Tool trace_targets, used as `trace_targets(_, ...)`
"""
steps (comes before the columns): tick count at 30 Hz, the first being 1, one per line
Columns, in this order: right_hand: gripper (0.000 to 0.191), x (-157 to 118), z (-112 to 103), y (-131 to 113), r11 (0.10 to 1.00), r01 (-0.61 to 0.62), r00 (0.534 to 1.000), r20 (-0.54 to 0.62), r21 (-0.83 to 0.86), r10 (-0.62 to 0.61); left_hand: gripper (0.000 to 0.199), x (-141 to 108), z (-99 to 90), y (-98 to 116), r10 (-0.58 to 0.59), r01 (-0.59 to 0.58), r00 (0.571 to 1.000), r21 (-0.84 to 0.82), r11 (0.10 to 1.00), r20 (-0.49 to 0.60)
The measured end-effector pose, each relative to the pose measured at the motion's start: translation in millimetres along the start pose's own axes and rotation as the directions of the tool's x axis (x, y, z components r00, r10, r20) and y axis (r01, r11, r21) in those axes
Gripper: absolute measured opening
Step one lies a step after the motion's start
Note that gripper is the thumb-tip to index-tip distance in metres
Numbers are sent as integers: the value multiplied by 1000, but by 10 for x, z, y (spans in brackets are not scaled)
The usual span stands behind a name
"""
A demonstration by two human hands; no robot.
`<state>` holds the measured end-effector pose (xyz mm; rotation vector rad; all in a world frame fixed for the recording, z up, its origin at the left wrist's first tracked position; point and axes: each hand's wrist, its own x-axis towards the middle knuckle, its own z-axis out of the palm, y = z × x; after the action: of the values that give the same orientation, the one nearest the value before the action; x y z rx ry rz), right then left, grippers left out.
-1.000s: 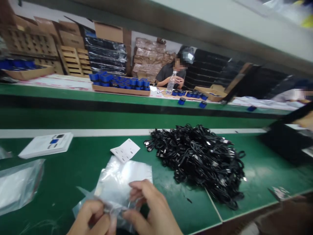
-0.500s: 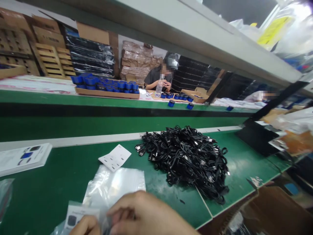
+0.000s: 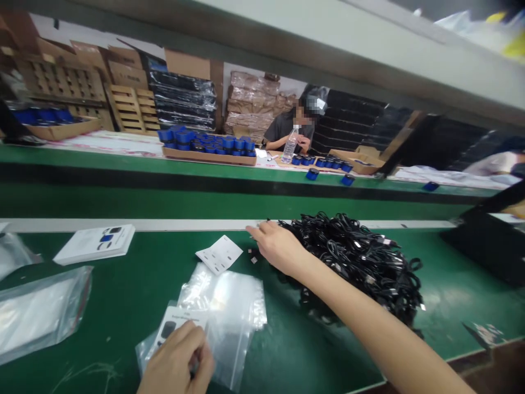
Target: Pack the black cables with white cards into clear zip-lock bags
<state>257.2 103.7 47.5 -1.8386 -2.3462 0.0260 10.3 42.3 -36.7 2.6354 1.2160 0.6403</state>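
My left hand [image 3: 180, 355], its fingers curled, holds a clear plastic bag [image 3: 144, 350] with a printed leaflet [image 3: 170, 323] in it at the lower middle. Further right, my right hand [image 3: 279, 246] reaches over the left edge of a big heap of black USB cables [image 3: 348, 246]. Its fingers are spread, and a few cable plugs [image 3: 253, 256] show beneath them. More clear zip bags [image 3: 233, 301] lie flat beside my left hand. A loose leaflet [image 3: 220, 254] rests at their top edge.
A stack of leaflets [image 3: 96, 244] and a large plastic bag [image 3: 41, 312] lie on the left of the green table [image 3: 123, 290]. Behind a raised ledge, a cardboard tray [image 3: 209, 157] holds blue-and-black items. Across it sits a person [image 3: 283, 128] near a water bottle [image 3: 290, 146].
My right hand has left my left hand and gone up and right to the cable heap. The left hand stays with the bag. The view has turned left.
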Motion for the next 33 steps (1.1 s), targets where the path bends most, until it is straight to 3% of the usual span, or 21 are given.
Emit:
trace_targets(2, 36, -276, -70, -203, 992, -16, 998, -57, 124, 23, 25, 0, -18, 4, -36, 36, 999, -12, 999, 31)
trace_targets(3, 29, -424, -66, -320, 971, -18, 997, -66, 237, 34, 25, 0, -25, 12, -63, 64, 997, -19, 998, 43)
trace_targets(5, 15, -709, 33, -551, 681, -107, 988, -1, 724, 157, 24, 1, -35, 33, -96, 99, 994, -42, 994, 58)
trace_targets(6, 15, -834, 117, -651, 560, -139, 979, 28, 817, 202, 25, 2, -39, 45, -113, 116, 992, -55, 992, 63)
trace_targets(8, 19, -1027, 314, -794, 470, -153, 966, 32, 870, 256, 28, 5, -48, 70, -149, 157, 985, -97, 983, 88)
trace_targets(11, 23, -1172, 557, -879, 506, -139, 962, -4, 851, 271, 31, 4, -65, 118, -199, 219, 972, -177, 960, 124)
trace_targets(13, 23, -1201, 658, -906, 478, -110, 945, -57, 872, 322, 30, -9, -73, 154, -209, 234, 970, -233, 944, 126)
trace_targets(16, 18, -1203, 776, -995, 297, -62, 866, -96, 953, 491, 27, -48, -79, 193, -176, 184, 983, -248, 951, 53)
trace_targets(20, 14, -1177, 899, -1184, -68, 70, 743, -7, 995, 669, 20, -86, -97, 208, -132, 114, 987, -178, 977, -95)
trace_targets(23, 19, -1149, 915, -1269, -158, 195, 677, -16, 968, 736, 22, -80, -124, 229, -179, 154, 977, -200, 968, -116)
trace_targets(25, 17, -1136, 901, -1281, -153, 192, 678, -18, 969, 735, 24, -73, -131, 260, -242, 207, 962, -239, 949, -128)
trace_targets(27, 11, -1133, 886, -1265, -36, 147, 706, -80, 988, 704, 25, -78, -119, 296, -280, 233, 948, -270, 934, -151)
trace_targets(31, 23, -1141, 851, -1170, 534, 141, 747, -443, 834, 495, 24, -119, -62, 341, -275, 214, 942, -284, 934, -194)
trace_targets(33, 25, -1135, 816, -1106, 722, 130, 768, -530, 680, 360, 23, -140, -42, 342, -278, 213, 939, -291, 933, -203)
